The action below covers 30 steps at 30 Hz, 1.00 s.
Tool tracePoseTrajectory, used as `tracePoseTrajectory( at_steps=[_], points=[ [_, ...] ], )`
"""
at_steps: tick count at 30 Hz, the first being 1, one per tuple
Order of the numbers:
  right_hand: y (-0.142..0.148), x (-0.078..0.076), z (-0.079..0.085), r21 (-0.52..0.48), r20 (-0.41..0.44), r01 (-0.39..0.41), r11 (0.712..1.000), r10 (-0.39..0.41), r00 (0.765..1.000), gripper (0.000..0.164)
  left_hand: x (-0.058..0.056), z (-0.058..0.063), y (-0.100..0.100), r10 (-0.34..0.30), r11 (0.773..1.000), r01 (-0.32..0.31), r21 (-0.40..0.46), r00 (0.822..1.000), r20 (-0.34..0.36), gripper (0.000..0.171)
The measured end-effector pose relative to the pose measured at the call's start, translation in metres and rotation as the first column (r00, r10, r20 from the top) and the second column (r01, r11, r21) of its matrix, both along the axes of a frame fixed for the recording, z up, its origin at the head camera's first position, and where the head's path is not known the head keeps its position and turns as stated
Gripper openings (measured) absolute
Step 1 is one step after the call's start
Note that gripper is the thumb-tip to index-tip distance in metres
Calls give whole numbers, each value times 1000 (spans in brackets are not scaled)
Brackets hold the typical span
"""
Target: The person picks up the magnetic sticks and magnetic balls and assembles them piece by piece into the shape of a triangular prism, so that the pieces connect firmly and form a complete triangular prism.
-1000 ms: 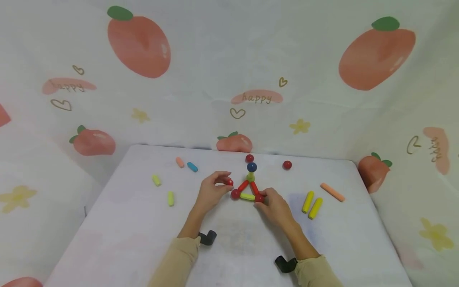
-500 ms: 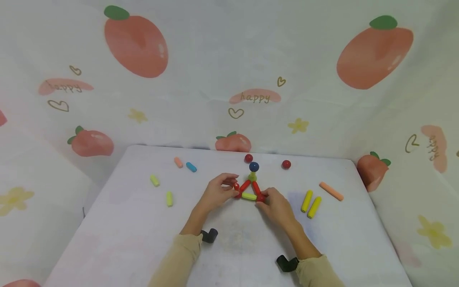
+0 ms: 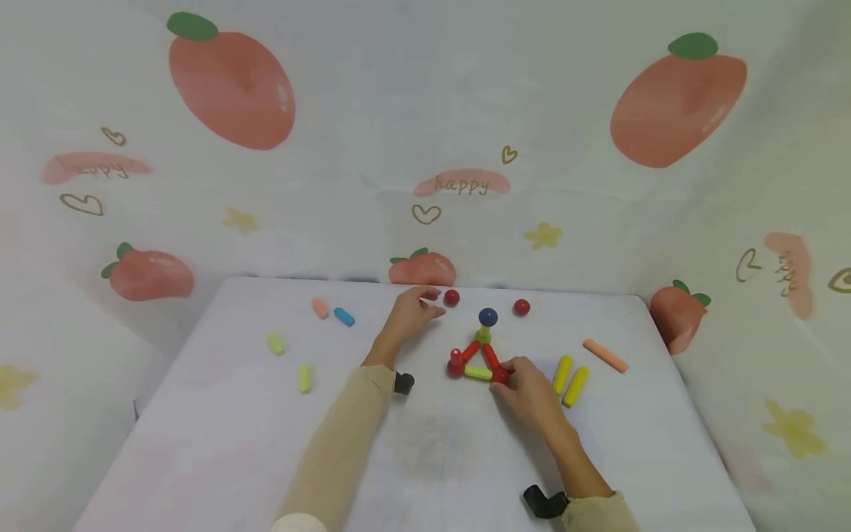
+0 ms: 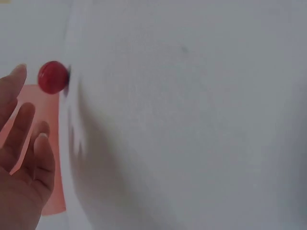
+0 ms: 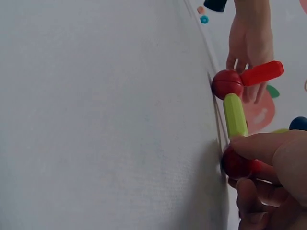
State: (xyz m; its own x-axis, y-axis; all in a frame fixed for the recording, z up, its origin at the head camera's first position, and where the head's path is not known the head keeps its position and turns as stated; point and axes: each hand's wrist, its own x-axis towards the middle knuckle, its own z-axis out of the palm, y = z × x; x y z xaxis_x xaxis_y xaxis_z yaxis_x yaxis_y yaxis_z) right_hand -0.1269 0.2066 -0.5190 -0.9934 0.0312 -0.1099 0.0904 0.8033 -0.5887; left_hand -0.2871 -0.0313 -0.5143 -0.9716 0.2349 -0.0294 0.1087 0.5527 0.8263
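A triangle of rods and balls lies on the table, with red balls at its two near corners and a green ball (image 3: 483, 337) at the far one. A blue ball (image 3: 488, 317) tops a short rod above the green ball. From the left red ball (image 3: 455, 368) a red rod (image 5: 263, 73) stands up. My right hand (image 3: 528, 391) pinches the right red ball (image 5: 236, 163), beside the yellow-green rod (image 5: 235, 115). My left hand (image 3: 411, 314) holds nothing, its fingers spread just left of a loose red ball (image 4: 53, 77), not touching it.
Another red ball (image 3: 521, 307) lies at the back. To the right are yellow rods (image 3: 575, 386) and an orange rod (image 3: 606, 355). Short rods lie on the left: orange (image 3: 320, 308), blue (image 3: 343, 316) and yellow-green (image 3: 304, 377). A printed cloth hangs behind the table.
My left hand brought the red rod onto the left red ball, let it go, and moved back toward the loose red ball. My right hand keeps its pinch on the triangle's right corner.
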Motion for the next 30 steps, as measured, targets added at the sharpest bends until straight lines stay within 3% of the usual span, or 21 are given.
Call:
tracePoseTrajectory(
  at_steps=[7,11,15,18,24,30],
  points=[
    [1,9,-4,-2,-31,18,1000,-18,999,41,-24,-6,24,-51,995,45,-93,997,-57,51],
    [2,9,-4,-25,-45,21,999,-22,999,41,-28,-10,35,-76,984,61,-165,993,-85,49],
    [3,7,-5,-40,-41,25,999,-27,999,40,-28,-13,42,-47,974,28,-227,996,-81,44],
    [1,7,-5,-41,-40,16,999,-17,999,40,-22,-10,34,-7,973,-11,-229,997,-80,43],
    [-1,4,-6,-26,-37,16,1000,-17,999,42,-7,7,15,18,993,-30,-118,995,-101,38],
    [-5,-6,-6,-42,-45,-4,999,2,999,43,28,29,-11,23,1000,-22,14,995,-92,35]
  ],
)
